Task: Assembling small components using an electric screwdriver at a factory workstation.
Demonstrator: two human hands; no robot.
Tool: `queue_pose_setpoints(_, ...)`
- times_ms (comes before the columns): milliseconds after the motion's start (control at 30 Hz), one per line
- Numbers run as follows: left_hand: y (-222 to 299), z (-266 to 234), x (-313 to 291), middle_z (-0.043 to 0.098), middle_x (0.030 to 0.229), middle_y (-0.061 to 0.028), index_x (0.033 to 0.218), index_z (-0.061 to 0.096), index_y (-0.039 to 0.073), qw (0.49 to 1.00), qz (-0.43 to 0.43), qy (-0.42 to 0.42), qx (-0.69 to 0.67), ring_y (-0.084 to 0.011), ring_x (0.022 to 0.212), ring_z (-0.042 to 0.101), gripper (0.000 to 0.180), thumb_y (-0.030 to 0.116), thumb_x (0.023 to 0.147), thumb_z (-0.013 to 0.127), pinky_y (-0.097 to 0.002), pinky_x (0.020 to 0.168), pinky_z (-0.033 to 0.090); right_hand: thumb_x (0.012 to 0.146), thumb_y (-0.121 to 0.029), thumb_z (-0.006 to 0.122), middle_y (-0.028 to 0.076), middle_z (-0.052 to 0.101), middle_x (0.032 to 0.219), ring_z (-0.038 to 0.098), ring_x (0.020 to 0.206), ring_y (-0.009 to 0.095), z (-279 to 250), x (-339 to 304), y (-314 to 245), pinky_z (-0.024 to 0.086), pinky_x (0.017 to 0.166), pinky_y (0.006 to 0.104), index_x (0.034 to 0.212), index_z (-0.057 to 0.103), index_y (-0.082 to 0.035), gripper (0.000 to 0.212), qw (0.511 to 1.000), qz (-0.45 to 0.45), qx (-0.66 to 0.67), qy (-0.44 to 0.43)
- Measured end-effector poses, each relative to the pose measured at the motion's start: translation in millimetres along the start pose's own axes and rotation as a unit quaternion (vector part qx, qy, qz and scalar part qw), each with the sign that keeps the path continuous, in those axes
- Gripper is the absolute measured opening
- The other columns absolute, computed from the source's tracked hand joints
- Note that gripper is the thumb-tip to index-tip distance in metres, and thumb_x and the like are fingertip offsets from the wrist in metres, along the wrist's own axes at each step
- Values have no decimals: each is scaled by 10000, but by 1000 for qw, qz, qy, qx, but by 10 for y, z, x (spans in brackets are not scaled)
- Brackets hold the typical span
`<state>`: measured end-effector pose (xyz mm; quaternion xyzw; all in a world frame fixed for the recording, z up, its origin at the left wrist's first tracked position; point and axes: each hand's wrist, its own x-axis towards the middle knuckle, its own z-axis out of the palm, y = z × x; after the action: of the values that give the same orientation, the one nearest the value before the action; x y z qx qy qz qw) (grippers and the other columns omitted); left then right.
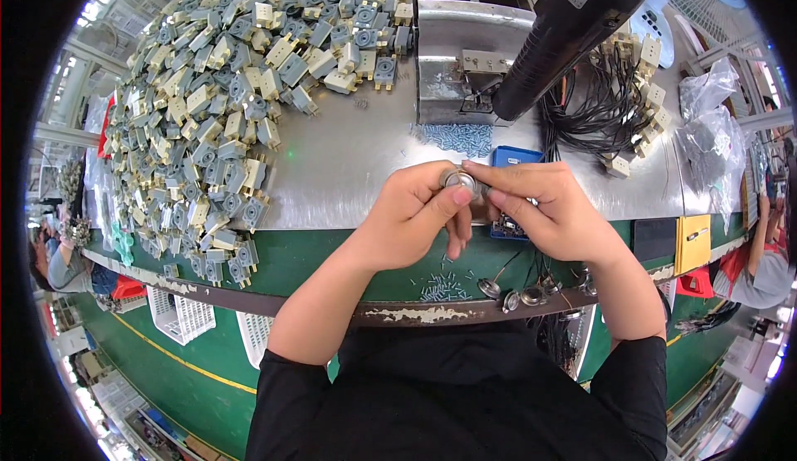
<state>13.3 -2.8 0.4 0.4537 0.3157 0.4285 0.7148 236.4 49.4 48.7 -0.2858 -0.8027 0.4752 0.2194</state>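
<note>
A small round, shiny metal cup-shaped part [459, 180] is pinched between the thumb and fingers of my left hand [407, 216], just above the bench's near edge. My right hand [538, 208] comes in from the other side. Its index fingertip reaches the part's rim, and its thumb is bent close below; what lies between those fingers is hidden. Behind my right fingers stands a small blue box [516, 156]. Below my hands, small screws [444, 286] are scattered on the green mat [374, 253]. Several round metal parts with wires [531, 296] lie to their right.
A large heap of grey and cream plug-like blocks [216, 112] covers the left. A metal fixture [461, 46] stands behind a screw pile [457, 139]; a black cylindrical tool [573, 37] leans over it. Black cables [581, 120] with cream blocks and a yellow notebook [692, 243] are at right.
</note>
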Motion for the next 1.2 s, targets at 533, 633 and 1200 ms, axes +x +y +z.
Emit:
queue_pose_setpoints(533, 414, -303, -358, 754, 916, -153, 1177, 713, 34, 704, 110, 243, 658, -358, 815, 725, 373, 310, 928, 747, -446, 748, 566, 808, -66, 751, 119, 658, 819, 609, 837, 324, -206, 23, -135, 487, 826, 416, 1201, 735, -25, 396, 974, 4, -225, -25)
queue_pose_setpoints(633, 475, -719, -571, 707, 1051, -138, 1242, 716, 66, 565, 12, 371, 737, -336, 950, 697, 379, 278, 930, 742, -446, 791, 560, 705, -51, 748, 129, 646, 871, 591, 899, 368, -248, -28, 105, 488, 847, 438, 1072, 740, -13, 369, 948, 6, -318, -24)
queue_pose_setpoints(1200, 539, -1166, -1095, 652, 1172, -88, 1186, 769, 128, 465, 39, 355, 810, -305, 1102, 615, 320, 179, 871, 760, -438, 939, 506, 866, 11, 685, 176, 605, 942, 561, 948, 387, -152, -133, 336, 465, 868, 472, 923, 602, 9, 101, 937, 13, -349, 27)
